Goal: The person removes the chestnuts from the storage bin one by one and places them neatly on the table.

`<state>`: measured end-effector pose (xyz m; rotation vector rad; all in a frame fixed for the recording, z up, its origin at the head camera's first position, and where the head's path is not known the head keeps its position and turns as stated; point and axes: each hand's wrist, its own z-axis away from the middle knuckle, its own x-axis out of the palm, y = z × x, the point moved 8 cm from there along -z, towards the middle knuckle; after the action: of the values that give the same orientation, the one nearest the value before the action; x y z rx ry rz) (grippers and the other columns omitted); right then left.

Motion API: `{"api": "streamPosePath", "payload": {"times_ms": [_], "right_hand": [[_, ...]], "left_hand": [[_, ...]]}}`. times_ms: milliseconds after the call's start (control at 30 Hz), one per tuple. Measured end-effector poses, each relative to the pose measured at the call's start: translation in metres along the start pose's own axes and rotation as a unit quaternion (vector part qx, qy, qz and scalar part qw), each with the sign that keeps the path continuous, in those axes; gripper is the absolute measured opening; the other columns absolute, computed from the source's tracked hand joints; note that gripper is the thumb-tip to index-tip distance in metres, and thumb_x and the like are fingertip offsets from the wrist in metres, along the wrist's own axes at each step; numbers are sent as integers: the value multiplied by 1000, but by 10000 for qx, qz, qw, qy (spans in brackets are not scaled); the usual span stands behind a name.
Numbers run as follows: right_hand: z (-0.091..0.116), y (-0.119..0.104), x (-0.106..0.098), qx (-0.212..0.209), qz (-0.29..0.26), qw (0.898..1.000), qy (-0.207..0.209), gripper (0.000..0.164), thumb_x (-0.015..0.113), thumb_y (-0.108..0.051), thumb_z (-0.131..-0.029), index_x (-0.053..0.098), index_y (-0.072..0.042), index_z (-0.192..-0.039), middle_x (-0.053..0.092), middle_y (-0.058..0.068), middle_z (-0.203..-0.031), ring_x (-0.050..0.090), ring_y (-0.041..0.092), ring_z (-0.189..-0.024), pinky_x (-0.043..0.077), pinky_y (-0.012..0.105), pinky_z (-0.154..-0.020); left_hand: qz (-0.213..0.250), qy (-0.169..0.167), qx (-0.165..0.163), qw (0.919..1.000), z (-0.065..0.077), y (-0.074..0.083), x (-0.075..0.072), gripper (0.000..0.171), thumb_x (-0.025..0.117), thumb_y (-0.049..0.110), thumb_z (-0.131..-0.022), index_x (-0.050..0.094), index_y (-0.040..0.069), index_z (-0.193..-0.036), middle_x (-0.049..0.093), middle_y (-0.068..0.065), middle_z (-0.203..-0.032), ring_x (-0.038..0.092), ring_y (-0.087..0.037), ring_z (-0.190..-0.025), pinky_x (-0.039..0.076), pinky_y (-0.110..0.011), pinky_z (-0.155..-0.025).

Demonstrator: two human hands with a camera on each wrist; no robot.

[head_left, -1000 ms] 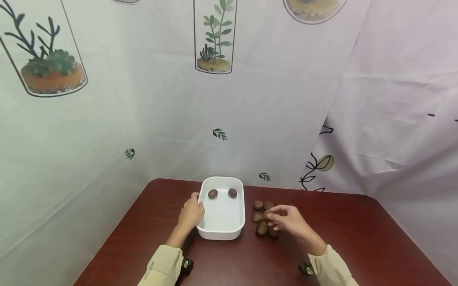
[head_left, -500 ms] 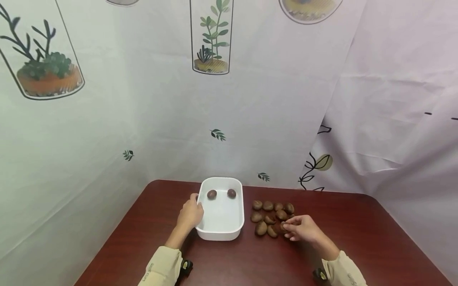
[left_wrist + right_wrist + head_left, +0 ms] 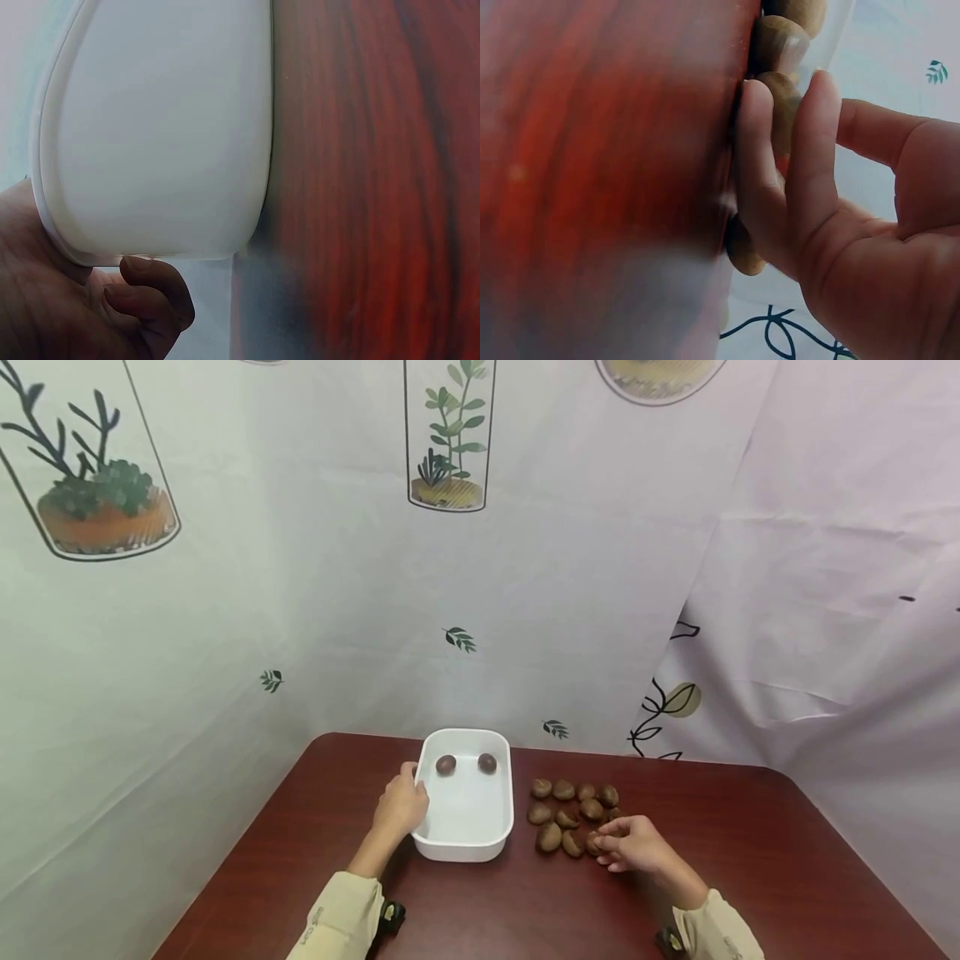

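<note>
On the table stands a white rectangular tub (image 3: 462, 852) with two dark brown chestnuts, one (image 3: 446, 766) and another (image 3: 487, 763), near its far end. My left hand (image 3: 402, 803) grips the tub's left side; in the left wrist view its fingers (image 3: 157, 296) curl at the wall under the rim. To the right lie several brown chestnuts (image 3: 548, 837) in rough rows. My right hand (image 3: 637, 847) has its thumb and fingertips around a chestnut (image 3: 593, 843) at the near right corner of the group. In the right wrist view the fingers partly hide that chestnut (image 3: 784, 112).
The dark red wooden table (image 3: 480, 910) has rounded far corners. A pale curtain (image 3: 360, 610) printed with plants hangs right behind it. The tub's right wall and the chestnut group are a short gap apart.
My right hand has moved right and nearer, from the middle of the chestnuts to the group's near right corner, uncovering the others. My left hand and the tub have stayed put.
</note>
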<state>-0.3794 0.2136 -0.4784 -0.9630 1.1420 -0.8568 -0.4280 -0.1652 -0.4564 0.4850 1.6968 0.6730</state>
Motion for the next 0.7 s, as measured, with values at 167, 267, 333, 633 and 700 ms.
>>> {"api": "streamPosePath", "payload": {"times_ms": [167, 267, 333, 633, 700], "right_hand": [[3, 0, -4, -15, 226, 9997, 119, 34, 68, -6, -91, 59, 17, -115, 71, 10, -89, 72, 23, -71, 56, 32, -54], [5, 0, -5, 45, 398, 9991, 153, 37, 70, -9, -90, 60, 15, -116, 71, 9, -90, 71, 23, -70, 54, 32, -52], [7, -2, -7, 81, 560, 9981, 230, 37, 71, -11, -89, 61, 12, -116, 70, 8, -89, 70, 23, -68, 52, 32, -50], [10, -14, -15, 205, 1368, 9870, 821, 31, 75, -11, -85, 69, 0, -113, 69, 4, -82, 64, 21, -56, 43, 32, -42], [10, -21, -15, 125, 1441, 9852, 922, 30, 73, -8, -85, 68, 1, -113, 69, 5, -84, 63, 21, -56, 45, 34, -44]], "left_hand": [[-3, 11, 16, 10000, 1, 1, -1, 42, 48, 15, -100, 45, 0, -139, 62, -25, -122, 64, -46, -102, 50, -58, -82], [13, -1, -9, 10000, 1, 0, -1, 41, 48, 15, -100, 46, 0, -138, 62, -25, -121, 64, -45, -102, 50, -57, -82], [25, 4, -4, 10000, 2, 0, -1, 41, 49, 15, -100, 46, 0, -138, 62, -25, -120, 64, -45, -101, 50, -57, -81], [18, 22, 61, 10000, 1, 1, -2, 41, 49, 15, -100, 47, -1, -137, 63, -25, -119, 64, -46, -99, 51, -57, -80], [11, 19, 69, 10000, 2, 1, -3, 41, 49, 15, -100, 47, -1, -137, 63, -26, -119, 64, -46, -99, 50, -57, -80]]}}
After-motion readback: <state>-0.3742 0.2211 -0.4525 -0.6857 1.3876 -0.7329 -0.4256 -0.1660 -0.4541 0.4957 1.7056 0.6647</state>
